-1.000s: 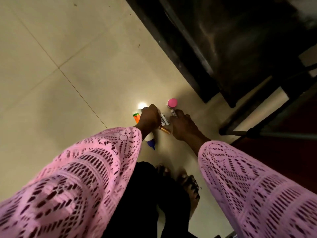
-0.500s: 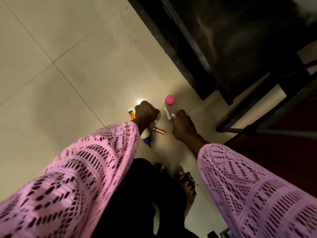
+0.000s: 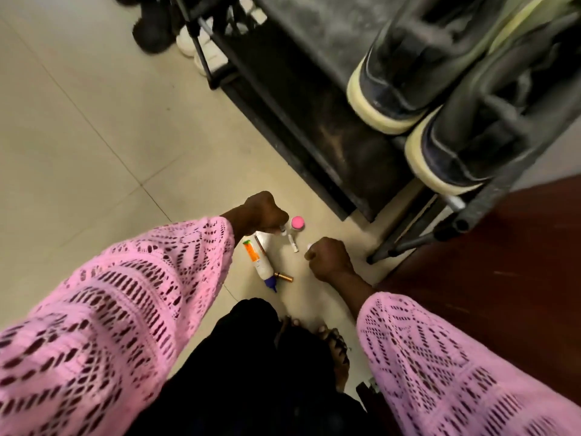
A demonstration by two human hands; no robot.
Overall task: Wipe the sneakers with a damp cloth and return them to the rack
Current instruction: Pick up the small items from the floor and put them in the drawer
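Raised since the earlier frame: left hand (image 3: 262, 212), curled, apparently pinching a small tube (image 3: 283, 229); right hand (image 3: 330, 258) fisted, contents indeterminate. Sneakers (image 3: 405, 86) on rack (image 3: 317, 146), unwiped. No cloth sighted; fetching one required next.

My sleeves (image 3: 125, 309) are pink with a holey knit pattern. The sneakers (image 3: 418, 73) are black with cream soles. The rack (image 3: 314, 127) is black. The floor (image 3: 78, 136) is cream. The little jar (image 3: 297, 222) has a pink lid. The bottle (image 3: 259, 262) is white, orange and blue.
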